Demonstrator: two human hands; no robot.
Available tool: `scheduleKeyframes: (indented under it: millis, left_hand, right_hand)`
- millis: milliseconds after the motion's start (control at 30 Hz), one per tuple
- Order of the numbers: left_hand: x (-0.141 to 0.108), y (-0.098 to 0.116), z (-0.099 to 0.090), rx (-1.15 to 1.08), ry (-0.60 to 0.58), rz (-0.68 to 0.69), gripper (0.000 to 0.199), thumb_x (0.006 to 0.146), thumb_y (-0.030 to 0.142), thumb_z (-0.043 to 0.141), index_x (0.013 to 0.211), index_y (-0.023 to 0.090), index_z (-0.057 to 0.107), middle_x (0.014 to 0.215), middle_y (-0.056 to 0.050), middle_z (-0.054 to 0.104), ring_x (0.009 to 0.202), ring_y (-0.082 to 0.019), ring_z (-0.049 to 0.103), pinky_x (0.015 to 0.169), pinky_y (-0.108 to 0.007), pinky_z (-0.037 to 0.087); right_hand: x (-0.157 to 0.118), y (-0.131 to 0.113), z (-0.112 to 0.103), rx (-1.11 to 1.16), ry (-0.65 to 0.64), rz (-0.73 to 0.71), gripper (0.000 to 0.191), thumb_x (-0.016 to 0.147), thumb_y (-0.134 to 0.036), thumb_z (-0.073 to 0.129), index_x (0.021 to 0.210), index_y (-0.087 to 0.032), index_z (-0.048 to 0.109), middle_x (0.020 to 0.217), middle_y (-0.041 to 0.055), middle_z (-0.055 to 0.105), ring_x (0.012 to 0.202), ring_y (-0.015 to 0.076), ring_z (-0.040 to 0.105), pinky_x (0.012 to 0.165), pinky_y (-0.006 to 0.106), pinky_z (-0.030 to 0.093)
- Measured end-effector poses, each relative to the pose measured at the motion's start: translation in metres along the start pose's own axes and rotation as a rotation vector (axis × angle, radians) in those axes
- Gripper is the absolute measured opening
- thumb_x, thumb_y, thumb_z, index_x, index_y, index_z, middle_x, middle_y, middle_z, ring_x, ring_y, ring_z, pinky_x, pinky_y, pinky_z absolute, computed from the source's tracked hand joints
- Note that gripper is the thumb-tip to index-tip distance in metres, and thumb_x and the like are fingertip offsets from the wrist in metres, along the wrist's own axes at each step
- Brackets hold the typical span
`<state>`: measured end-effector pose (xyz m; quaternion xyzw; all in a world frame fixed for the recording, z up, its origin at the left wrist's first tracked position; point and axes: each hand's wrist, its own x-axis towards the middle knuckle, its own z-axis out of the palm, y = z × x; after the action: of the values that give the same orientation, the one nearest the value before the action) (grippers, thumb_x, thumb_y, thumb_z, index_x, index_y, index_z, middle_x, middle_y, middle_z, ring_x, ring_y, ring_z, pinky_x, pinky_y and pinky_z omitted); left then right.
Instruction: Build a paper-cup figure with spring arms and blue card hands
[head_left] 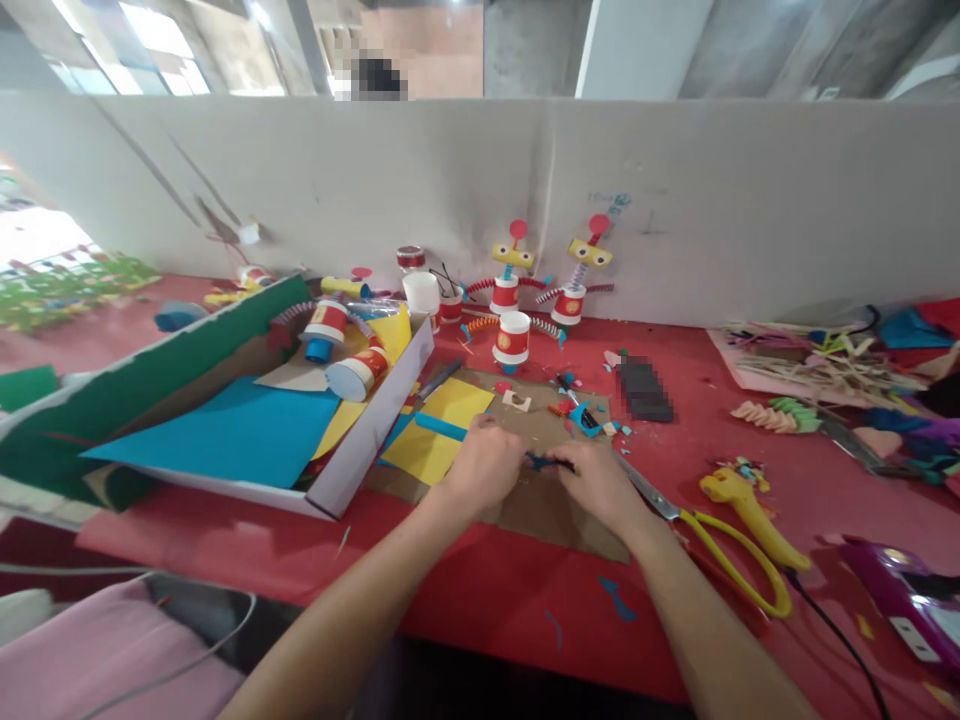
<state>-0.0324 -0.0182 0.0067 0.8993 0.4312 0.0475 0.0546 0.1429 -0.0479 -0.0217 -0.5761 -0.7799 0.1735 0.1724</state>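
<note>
Fingers of my left hand (491, 458) are pinched together over a brown cardboard mat (525, 515). My right hand (598, 482) is closed just to its right. A small dark blue piece (544, 462) runs from one hand to the other, both gripping it; its material is too blurred to tell. Beside my left hand, a blue paper strip (441, 427) lies over yellow paper sheets (420, 452). A white paper piece with a hole (517, 401) and blue scraps (585, 420) lie beyond my hands. Yellow-handled scissors (709, 530) rest by my right forearm.
At left stands an open box (367, 430) holding blue paper (225, 430) and cup figures. Behind the mat are a white-and-red cup figure (513, 340) and two robot figures (506, 290). A yellow glue gun (754, 515) with a cord, and a purple device (900, 600), lie right.
</note>
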Motion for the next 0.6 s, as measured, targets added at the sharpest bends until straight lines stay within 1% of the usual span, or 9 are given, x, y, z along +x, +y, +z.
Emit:
scheduleKeyframes:
  millis: [100, 200, 267, 333, 500, 567, 600]
  left_hand:
    - [0.008, 0.0, -0.001, 0.015, 0.016, 0.059, 0.021, 0.083, 0.012, 0.054, 0.072, 0.018, 0.07, 0.07, -0.007, 0.071, 0.073, -0.021, 0.064, 0.093, -0.042, 0.04]
    - [0.012, -0.005, -0.001, -0.017, 0.094, 0.13, 0.018, 0.086, 0.017, 0.056, 0.075, 0.02, 0.07, 0.076, -0.006, 0.071, 0.083, -0.022, 0.063, 0.098, -0.046, 0.035]
    - [0.011, -0.014, -0.003, -0.03, 0.139, 0.162, 0.016, 0.085, 0.019, 0.058, 0.075, 0.021, 0.07, 0.078, -0.004, 0.071, 0.09, -0.023, 0.061, 0.1, -0.047, 0.032]
    - [0.008, -0.027, -0.007, -0.051, 0.16, 0.163, 0.016, 0.085, 0.02, 0.059, 0.073, 0.022, 0.07, 0.077, -0.003, 0.071, 0.091, -0.022, 0.059, 0.1, -0.046, 0.029]
    - [-0.005, -0.075, -0.021, -0.172, 0.207, 0.102, 0.016, 0.087, 0.023, 0.058, 0.076, 0.026, 0.071, 0.08, 0.0, 0.072, 0.092, -0.019, 0.057, 0.101, -0.044, 0.026]
    - [-0.009, -0.091, -0.026, -0.266, 0.286, 0.007, 0.011, 0.083, 0.025, 0.063, 0.074, 0.024, 0.07, 0.081, 0.0, 0.072, 0.092, -0.02, 0.057, 0.098, -0.041, 0.031]
    - [-0.011, -0.095, -0.028, -0.339, 0.369, -0.073, 0.009, 0.081, 0.026, 0.064, 0.074, 0.024, 0.069, 0.081, 0.0, 0.071, 0.091, -0.021, 0.057, 0.095, -0.039, 0.035]
  right_hand:
    - [-0.004, 0.0, 0.0, 0.026, 0.026, 0.054, 0.024, 0.088, -0.017, 0.05, 0.083, -0.023, 0.072, 0.079, 0.0031, 0.074, 0.076, 0.0204, 0.066, 0.06, 0.027, 0.036]
    - [-0.009, 0.003, -0.005, 0.049, 0.041, 0.115, 0.023, 0.088, -0.023, 0.051, 0.079, -0.022, 0.072, 0.072, 0.0033, 0.072, 0.068, 0.0201, 0.064, 0.056, 0.028, 0.032]
    - [-0.012, 0.006, -0.01, 0.064, 0.041, 0.146, 0.021, 0.088, -0.027, 0.053, 0.08, -0.023, 0.073, 0.068, 0.0022, 0.071, 0.063, 0.0193, 0.061, 0.055, 0.027, 0.03]
    - [-0.014, 0.008, -0.014, 0.076, 0.027, 0.175, 0.019, 0.087, -0.029, 0.055, 0.081, -0.025, 0.073, 0.066, 0.0008, 0.069, 0.061, 0.0185, 0.059, 0.055, 0.027, 0.029]
    - [-0.019, 0.01, -0.024, 0.13, -0.024, 0.208, 0.02, 0.085, -0.034, 0.056, 0.074, -0.027, 0.071, 0.059, -0.0012, 0.062, 0.057, 0.0171, 0.051, 0.053, 0.028, 0.029]
    - [-0.021, 0.011, -0.029, 0.202, -0.019, 0.216, 0.021, 0.083, -0.038, 0.057, 0.071, -0.027, 0.07, 0.057, -0.0014, 0.06, 0.055, 0.0167, 0.049, 0.052, 0.028, 0.03]
    - [-0.021, 0.011, -0.031, 0.261, -0.005, 0.224, 0.022, 0.081, -0.04, 0.058, 0.069, -0.026, 0.069, 0.058, -0.0014, 0.059, 0.056, 0.0166, 0.049, 0.052, 0.028, 0.031]
